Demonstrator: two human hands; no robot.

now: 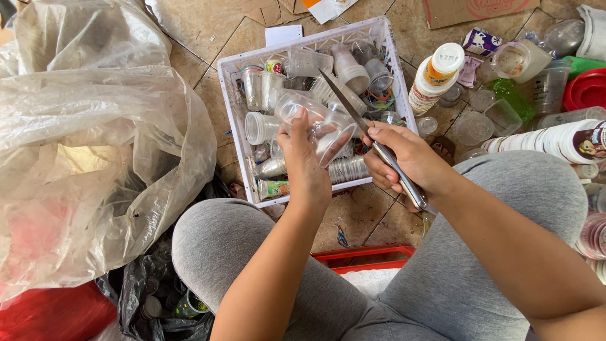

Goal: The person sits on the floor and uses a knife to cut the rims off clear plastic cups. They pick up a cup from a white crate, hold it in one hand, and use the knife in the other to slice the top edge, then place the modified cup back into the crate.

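Left hand (pixel 304 165): fingers wrapped around 1 clear plastic cup (pixel 319 126), held on its side over the white crate (pixel 235 120), mouth toward lower right. Right hand (pixel 404 161): fingers clenched on a knife (pixel 369 140), long axis diagonal, tip pointing upper left. A white bottle (pixel 435 76) with an orange label lies right of the crate; a small purple-and-white carton (pixel 481 41) lies beyond it.

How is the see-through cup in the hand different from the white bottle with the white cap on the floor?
The clear cup is see-through and open, with no lid; the white bottle is solid white with an orange band and a cap on. The cup is held tilted in the left hand over the white crate; the bottle lies on the tiled floor, untouched. Both look plastic.
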